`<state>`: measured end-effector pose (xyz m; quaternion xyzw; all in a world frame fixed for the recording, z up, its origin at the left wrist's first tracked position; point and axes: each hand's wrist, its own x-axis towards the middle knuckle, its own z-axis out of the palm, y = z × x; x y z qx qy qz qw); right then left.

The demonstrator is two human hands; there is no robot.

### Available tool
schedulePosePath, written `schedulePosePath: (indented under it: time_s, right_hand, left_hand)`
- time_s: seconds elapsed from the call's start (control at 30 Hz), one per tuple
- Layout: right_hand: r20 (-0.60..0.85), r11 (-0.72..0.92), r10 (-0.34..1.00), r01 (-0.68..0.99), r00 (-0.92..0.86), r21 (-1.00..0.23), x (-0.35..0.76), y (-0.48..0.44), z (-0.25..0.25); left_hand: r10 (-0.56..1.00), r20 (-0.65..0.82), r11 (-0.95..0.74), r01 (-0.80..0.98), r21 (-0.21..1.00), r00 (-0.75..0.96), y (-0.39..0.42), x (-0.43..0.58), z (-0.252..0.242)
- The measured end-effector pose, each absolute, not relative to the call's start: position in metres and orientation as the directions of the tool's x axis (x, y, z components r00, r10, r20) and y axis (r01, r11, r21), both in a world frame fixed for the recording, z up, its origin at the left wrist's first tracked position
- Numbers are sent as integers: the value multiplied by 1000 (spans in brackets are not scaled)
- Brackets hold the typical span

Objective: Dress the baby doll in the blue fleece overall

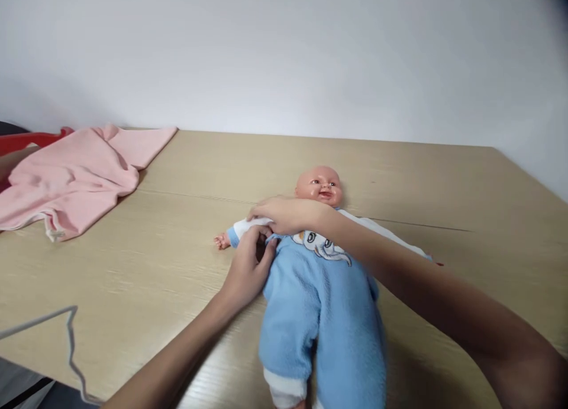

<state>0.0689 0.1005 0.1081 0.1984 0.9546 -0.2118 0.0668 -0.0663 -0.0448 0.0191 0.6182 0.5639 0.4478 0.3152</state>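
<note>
- Across the middle of the bench [199, 172], a doll [319, 284] lies on its back, its head toward the wall [284, 54] and its legs toward the person
- At the doll's side, just below one arm, the left hand [247, 267] has its fingers nearly closed, thumb and forefinger curved round a small gap, their tips pinching the edge of the blue outfit [293, 302]
- Over the doll's upper chest, the right hand [284, 215] reaches across, its fingers bent down onto the white sleeve [243, 226] right beside the left hand; their tips are mostly hidden, so whether they grip the cloth or only rest on it I cannot tell
- Beyond that sleeve's blue cuff, the doll's small hand [221, 241] lies free of both hands
- Below the right forearm, part of an elephant picture [326, 249] shows on the outfit's front
- Well apart, at the far left of the bench, a pink cloth [89, 172] lies in folds next to something red [31, 139]
</note>
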Motion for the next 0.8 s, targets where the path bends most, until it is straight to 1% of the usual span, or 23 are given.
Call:
schedulePosePath:
  time_s: [0.07,0.17,0.23,0.3,0.33,0.4,0.47,0.53,0.6,0.67,0.73,0.8]
  right_hand:
    - [-263,840,272,362,-926,-405,63,110,104]
    - [-318,834,192,325,-928,-446,62,120,100]
    - [-347,820,175,331,-922,-467,62,125,98]
    - [-352,812,192,350,-916,-467,61,128,98]
    - [-339,811,207,355,-918,-466,61,129,99]
    - [-262,805,234,338,-936,-487,62,128,102]
    - [-121,779,280,299,-952,-551,67,125,104]
    - [38,738,332,234,-942,-633,75,120,105]
    - [136,698,377,185,-916,-692,86,116,104]
    - [155,675,398,174,-904,-717,97,113,104]
    - [118,659,393,190,-912,-727,106,112,103]
    - [70,654,347,188,-935,-733,113,113,102]
  left_hand:
    - [984,165,-124,391,912,-73,-50,-65,15]
    - [983,159,-109,421,901,-87,-55,-66,13]
    - [985,151,-104,411,906,-85,-57,-65,13]
    - [984,152,-106,377,920,-93,-59,-65,13]
    - [984,156,-114,358,927,-90,-60,-65,14]
    - [983,172,-141,328,934,-67,-63,-65,14]
    - [981,190,-167,306,937,-46,-67,-64,14]
    - [972,226,-198,303,932,-61,-70,-64,13]
    - [947,305,-260,325,909,-96,-72,-65,10]
    - [900,420,-360,347,866,-115,-74,-65,5]
    - [846,525,-470,333,817,-93,-78,-65,-2]
    - [805,587,-543,292,788,-86,-82,-64,-9]
